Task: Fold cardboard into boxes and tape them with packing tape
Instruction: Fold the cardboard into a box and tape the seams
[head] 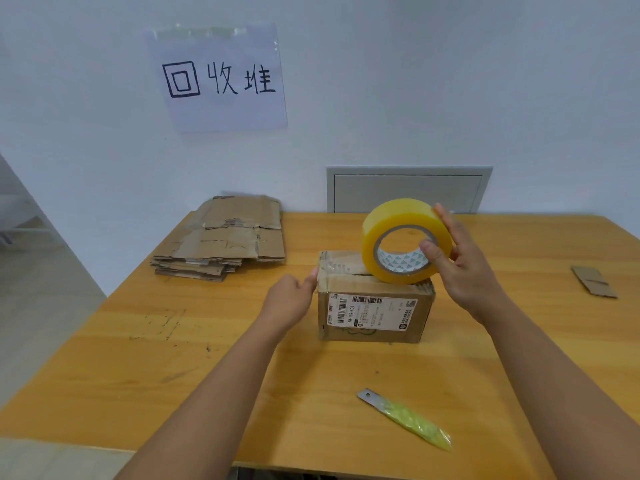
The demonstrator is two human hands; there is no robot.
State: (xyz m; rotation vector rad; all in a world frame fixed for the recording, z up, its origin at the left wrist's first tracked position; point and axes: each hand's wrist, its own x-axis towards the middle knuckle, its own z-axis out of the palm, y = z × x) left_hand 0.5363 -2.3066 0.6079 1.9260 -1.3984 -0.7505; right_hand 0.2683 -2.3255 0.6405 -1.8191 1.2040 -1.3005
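Observation:
A small folded cardboard box [375, 317] with a shipping label on its near side stands in the middle of the wooden table [173, 358]. A yellow roll of packing tape [398, 220] rests on edge on the box's top. My right hand [460, 268] grips the roll, thumb inside the core and fingers over the outer rim. A clear strip of tape runs from the roll across the top to the box's left edge. My left hand [289, 299] presses its fingertips against the box's upper left edge, on the tape end.
A stack of flattened cardboard [221, 237] lies at the table's back left. A blade with a yellow-green wrapped handle [405, 419] lies near the front edge. A cardboard scrap [594, 282] sits at the far right. A paper sign [221, 79] hangs on the wall.

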